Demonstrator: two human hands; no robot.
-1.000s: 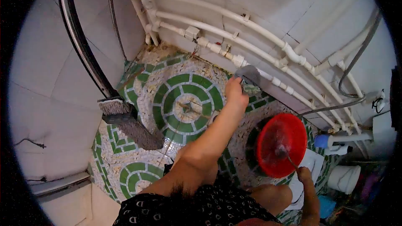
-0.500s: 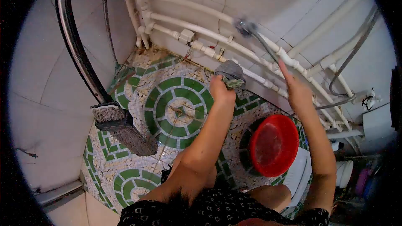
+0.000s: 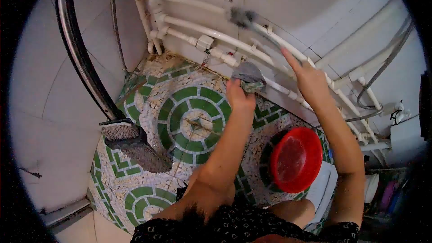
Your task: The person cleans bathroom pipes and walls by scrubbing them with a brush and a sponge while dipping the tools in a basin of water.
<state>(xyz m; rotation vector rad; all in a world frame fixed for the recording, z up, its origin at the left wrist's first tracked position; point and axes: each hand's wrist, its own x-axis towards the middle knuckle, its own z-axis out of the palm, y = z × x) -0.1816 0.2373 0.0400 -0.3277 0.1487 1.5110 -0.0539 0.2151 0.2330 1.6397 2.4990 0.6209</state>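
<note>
My right hand (image 3: 311, 82) is closed around the grey handle of a long-handled brush (image 3: 266, 34), its index finger stretched along the handle. The brush's dark grey head, smeared by motion, is at the upper white pipe (image 3: 193, 2) by the tiled wall. Lower and to the left, my left hand (image 3: 241, 96) grips a bunched grey cloth (image 3: 248, 71) with a greenish patterned part. That cloth is in front of the lower pipe, and I cannot tell whether it touches it. Part of the left fingers is hidden behind the cloth.
A red basin (image 3: 315, 171) with cloudy water sits on the patterned tile floor (image 3: 189, 92), beside a white squat toilet (image 3: 321, 193). A flat mop (image 3: 135, 146) leans against the left wall. A grey hose (image 3: 382, 69) hangs at right.
The brush head has moved left and slightly up along the upper pipe, and my right hand has shifted up and left with it. My left hand stays almost in place with the cloth.
</note>
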